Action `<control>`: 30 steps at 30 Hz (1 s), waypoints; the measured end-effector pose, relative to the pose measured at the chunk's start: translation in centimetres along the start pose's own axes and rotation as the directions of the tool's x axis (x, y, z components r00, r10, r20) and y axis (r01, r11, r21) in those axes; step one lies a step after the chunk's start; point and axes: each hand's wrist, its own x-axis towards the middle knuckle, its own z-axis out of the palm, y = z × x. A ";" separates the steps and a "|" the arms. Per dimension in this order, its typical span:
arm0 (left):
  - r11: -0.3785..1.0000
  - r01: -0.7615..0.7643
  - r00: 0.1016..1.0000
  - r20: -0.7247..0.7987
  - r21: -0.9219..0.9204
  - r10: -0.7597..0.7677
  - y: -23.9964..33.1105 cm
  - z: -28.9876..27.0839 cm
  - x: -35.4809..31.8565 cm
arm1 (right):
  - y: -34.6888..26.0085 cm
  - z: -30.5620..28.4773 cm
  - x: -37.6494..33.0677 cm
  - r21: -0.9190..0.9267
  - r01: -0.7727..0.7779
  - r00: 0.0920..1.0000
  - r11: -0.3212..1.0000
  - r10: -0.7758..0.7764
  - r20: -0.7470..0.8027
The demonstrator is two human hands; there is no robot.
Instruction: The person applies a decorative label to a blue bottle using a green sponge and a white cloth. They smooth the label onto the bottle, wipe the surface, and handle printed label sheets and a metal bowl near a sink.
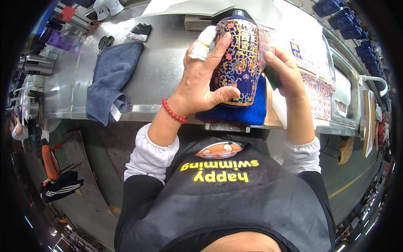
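Observation:
A dark blue bottle (241,77) with a colourful floral pattern and gold lettering lies tilted over a bright blue cloth (259,110), its neck pointing away from me. My left hand (197,86) is closed around its left side, thumb across the lower part. One finger is wrapped in white material, and a red bead bracelet circles the wrist. At the bottle's right edge, my right hand (289,77) has its thumb against the patterned surface, its fingers curled. A dark green flat piece (273,77) shows below those fingers; part of it is hidden.
Left on the metal bench (157,80) lies a grey-blue towel (112,67), with black-handled scissors (105,42) beyond it. Printed patterned sheets (315,94) are at the right, beside a basin (342,96) with a white pipe. Several dark blue items (342,21) line the far right.

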 end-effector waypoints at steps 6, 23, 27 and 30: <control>0.998 0.038 0.999 0.013 0.057 -0.039 0.4 -0.5 -0.3 | 0.3 0.1 -0.2 -0.016 -0.056 0.995 0.998 0.055 -0.078; 0.945 0.323 0.919 -0.219 -0.054 -0.326 4.5 0.6 -5.0 | 0.1 -0.4 -1.0 0.013 -0.042 0.992 0.999 0.043 -0.115; 0.941 0.339 0.929 -0.165 0.009 -0.333 4.4 0.3 -3.6 | -0.3 0.6 -1.1 -0.019 -0.015 0.994 1.000 0.012 -0.111; 0.931 0.366 0.927 -0.093 0.021 -0.362 4.3 0.2 -3.1 | -0.5 1.0 -1.2 -0.032 -0.016 0.991 0.999 0.011 -0.137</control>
